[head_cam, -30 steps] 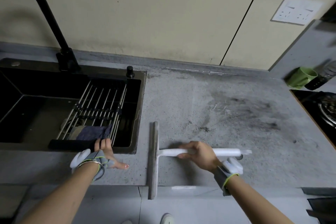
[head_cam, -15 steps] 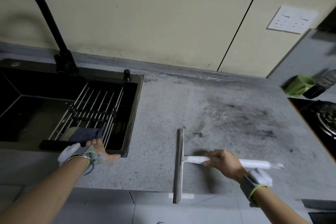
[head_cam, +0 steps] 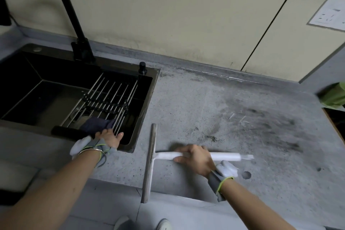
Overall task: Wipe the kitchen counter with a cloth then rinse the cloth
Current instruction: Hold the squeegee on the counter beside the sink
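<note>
Two hands at the table's front edge: the right hand grips a squeegee; the left hand pinches the dark cloth on the sink rack. Risk: blade overhangs the front edge, so grit may fall floorward. Since half a second ago, the hands have barely shifted.

matt speckled grey stone surface, glossy black sink, shiny metal rack, dark cloth, smooth white plastic squeegee
</note>
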Demonstrator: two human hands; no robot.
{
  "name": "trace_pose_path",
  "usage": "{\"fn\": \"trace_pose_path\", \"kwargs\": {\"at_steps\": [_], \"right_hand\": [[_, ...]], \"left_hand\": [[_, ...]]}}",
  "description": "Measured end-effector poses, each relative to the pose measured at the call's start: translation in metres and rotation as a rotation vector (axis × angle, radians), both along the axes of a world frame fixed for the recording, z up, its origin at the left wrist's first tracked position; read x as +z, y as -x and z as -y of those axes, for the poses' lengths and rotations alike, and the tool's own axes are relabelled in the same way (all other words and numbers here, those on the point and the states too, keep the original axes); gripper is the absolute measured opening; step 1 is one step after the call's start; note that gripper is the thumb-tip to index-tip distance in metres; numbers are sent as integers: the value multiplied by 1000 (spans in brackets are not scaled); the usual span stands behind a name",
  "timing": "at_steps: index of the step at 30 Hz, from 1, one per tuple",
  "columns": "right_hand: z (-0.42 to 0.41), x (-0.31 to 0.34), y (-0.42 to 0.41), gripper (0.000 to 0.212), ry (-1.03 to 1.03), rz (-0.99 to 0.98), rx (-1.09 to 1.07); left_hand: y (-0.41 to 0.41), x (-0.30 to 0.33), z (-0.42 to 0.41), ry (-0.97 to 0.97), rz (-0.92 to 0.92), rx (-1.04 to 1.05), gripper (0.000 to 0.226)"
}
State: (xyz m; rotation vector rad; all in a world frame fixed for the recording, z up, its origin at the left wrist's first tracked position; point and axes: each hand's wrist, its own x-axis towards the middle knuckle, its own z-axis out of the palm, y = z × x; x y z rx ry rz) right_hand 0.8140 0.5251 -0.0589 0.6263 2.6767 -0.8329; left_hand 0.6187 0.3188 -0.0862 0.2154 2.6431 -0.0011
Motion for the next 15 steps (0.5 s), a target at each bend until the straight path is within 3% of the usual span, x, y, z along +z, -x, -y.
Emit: {"fn": "trace_pose_path", "kwargs": {"at_steps": [6,15], "right_hand": [[7,3,9,37,-1,-61,34],[-52,17,-86,37,-6,10,-265]], "left_hand": [[17,-11,9,-60,-28,42,53],[44,-25,14,-211,-76,-101,49]]}}
